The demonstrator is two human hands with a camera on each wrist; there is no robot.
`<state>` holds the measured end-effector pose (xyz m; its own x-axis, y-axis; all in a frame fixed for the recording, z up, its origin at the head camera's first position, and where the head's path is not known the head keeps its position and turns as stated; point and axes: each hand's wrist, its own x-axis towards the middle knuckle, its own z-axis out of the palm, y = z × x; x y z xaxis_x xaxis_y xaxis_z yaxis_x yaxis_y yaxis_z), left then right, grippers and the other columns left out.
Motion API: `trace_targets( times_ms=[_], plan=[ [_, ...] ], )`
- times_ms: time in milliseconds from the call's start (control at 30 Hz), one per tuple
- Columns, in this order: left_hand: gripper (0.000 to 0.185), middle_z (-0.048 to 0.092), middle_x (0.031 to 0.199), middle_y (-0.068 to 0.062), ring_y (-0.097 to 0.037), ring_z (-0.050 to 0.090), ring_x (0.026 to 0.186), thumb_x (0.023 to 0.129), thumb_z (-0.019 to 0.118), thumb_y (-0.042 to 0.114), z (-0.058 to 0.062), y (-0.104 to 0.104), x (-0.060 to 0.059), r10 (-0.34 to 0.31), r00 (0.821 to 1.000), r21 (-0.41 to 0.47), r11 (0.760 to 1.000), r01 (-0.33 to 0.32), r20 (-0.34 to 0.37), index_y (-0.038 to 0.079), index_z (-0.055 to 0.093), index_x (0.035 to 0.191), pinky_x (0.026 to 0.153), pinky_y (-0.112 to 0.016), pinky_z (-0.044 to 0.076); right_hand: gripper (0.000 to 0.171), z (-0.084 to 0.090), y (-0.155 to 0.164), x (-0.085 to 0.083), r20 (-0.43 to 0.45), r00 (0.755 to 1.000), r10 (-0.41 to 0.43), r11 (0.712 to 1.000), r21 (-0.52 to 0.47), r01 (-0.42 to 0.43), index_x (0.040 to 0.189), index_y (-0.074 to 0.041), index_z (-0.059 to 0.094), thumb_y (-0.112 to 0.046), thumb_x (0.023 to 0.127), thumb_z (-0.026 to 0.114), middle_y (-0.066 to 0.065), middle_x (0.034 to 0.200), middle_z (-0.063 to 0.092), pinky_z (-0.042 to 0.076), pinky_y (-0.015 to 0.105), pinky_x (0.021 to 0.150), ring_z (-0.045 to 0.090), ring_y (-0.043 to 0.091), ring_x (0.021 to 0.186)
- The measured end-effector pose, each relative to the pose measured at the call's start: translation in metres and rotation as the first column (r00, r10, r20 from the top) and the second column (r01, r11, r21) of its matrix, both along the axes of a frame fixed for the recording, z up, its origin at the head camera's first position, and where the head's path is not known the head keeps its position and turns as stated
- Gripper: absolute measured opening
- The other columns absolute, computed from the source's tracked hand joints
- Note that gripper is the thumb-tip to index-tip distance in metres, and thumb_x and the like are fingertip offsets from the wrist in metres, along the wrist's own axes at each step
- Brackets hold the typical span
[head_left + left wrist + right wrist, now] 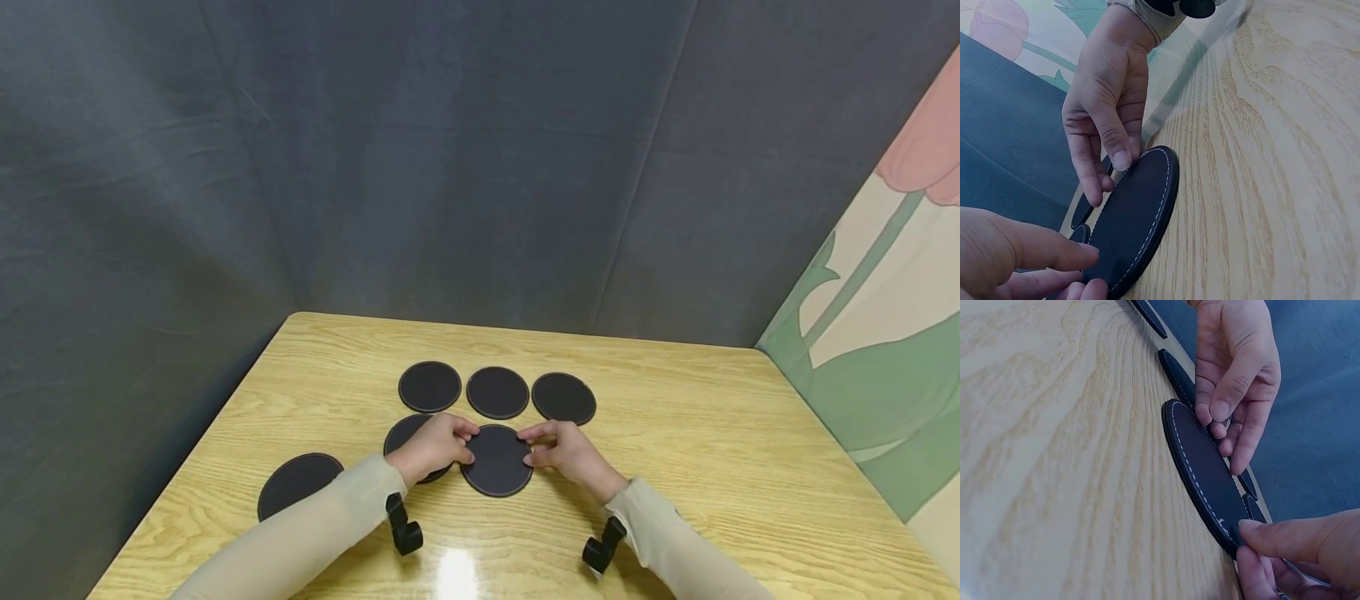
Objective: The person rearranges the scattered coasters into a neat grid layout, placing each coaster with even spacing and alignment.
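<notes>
Wooden surface [675,433] before a dark curtain [375,167]: two hands on a round black coaster.

Head view: the left hand [435,448] and right hand [564,452] pinch opposite edges of the middle coaster [497,460]; three coasters [498,392] lie just beyond both grips, another coaster [297,483] left of them.
Left wrist view: the right hand's fingertips [1121,159] press the coaster's far rim.
Right wrist view: the left hand's fingers [1219,409] curl onto the far edge.

Head camera looks down from above at the wooden table [675,433], curtain at twelve o'clock. Both wrist cameras sit low, close to the wood, facing each other across the round black coaster [1138,219], seemingly the scene all three share.
</notes>
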<state>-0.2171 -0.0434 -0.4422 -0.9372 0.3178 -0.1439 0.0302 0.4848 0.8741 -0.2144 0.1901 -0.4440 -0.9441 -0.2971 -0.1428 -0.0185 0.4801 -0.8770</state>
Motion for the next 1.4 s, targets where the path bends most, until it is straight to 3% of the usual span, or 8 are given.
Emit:
trace_targets(
  times_ms=[300, 567, 867, 1167, 1400],
  plan=[
    [0.043, 0.065, 0.111, -0.011, -0.017, 0.053, 0.090, 0.076, 0.073, -0.006, 0.002, -0.002, 0.001, -0.003, 1.000, 0.011, 1.000, 0.002, 0.016, -0.004, 0.066, 0.118, 0.082, -0.033, 0.049, 0.036, -0.001, 0.002, -0.001, -0.007, 1.000, 0.008, 1.000, -0.007, -0.008, 0.115, 0.005, 0.067, 0.002, 0.080, 0.074, 0.022, 0.112, 0.065, 0.049, 0.022, 0.059, 0.060, 0.011, 0.074],
    [0.042, 0.064, 0.111, -0.011, -0.017, 0.053, 0.090, 0.077, 0.072, -0.005, 0.003, -0.003, 0.002, -0.005, 1.000, 0.016, 1.000, 0.005, 0.020, -0.003, 0.065, 0.119, 0.082, -0.033, 0.049, 0.035, -0.003, 0.002, -0.002, -0.004, 1.000, 0.009, 1.000, -0.024, -0.009, 0.114, 0.007, 0.067, 0.005, 0.080, 0.073, 0.022, 0.115, 0.064, 0.054, 0.021, 0.067, 0.063, 0.012, 0.081],
    [0.041, 0.064, 0.107, -0.011, -0.017, 0.053, 0.088, 0.078, 0.072, -0.005, 0.002, -0.004, 0.002, -0.011, 1.000, 0.027, 1.000, 0.011, 0.015, -0.004, 0.065, 0.118, 0.080, -0.032, 0.049, 0.035, -0.002, 0.002, -0.001, -0.001, 1.000, 0.021, 0.999, -0.038, -0.021, 0.115, 0.008, 0.066, 0.005, 0.080, 0.072, 0.023, 0.115, 0.064, 0.054, 0.021, 0.068, 0.063, 0.012, 0.081],
    [0.040, 0.060, 0.103, -0.015, -0.016, 0.055, 0.085, 0.082, 0.067, -0.001, 0.002, -0.009, 0.000, -0.038, 0.996, 0.130, 0.991, 0.028, 0.075, -0.005, 0.063, 0.121, 0.073, -0.026, 0.052, 0.038, 0.000, 0.005, 0.000, 0.012, 0.999, 0.034, 0.995, -0.095, -0.033, 0.119, 0.009, 0.064, 0.000, 0.083, 0.072, 0.024, 0.115, 0.063, 0.054, 0.021, 0.068, 0.063, 0.012, 0.082],
    [0.035, 0.060, 0.103, -0.016, -0.016, 0.056, 0.085, 0.083, 0.066, -0.001, 0.003, -0.014, -0.001, -0.036, 0.996, 0.177, 0.984, 0.020, 0.084, -0.003, 0.065, 0.117, 0.072, -0.028, 0.054, 0.042, 0.000, 0.009, -0.002, 0.016, 0.997, 0.080, 0.979, -0.188, -0.076, 0.126, 0.010, 0.058, -0.007, 0.089, 0.068, 0.028, 0.120, 0.059, 0.057, 0.025, 0.076, 0.066, 0.017, 0.092]
  ],
)
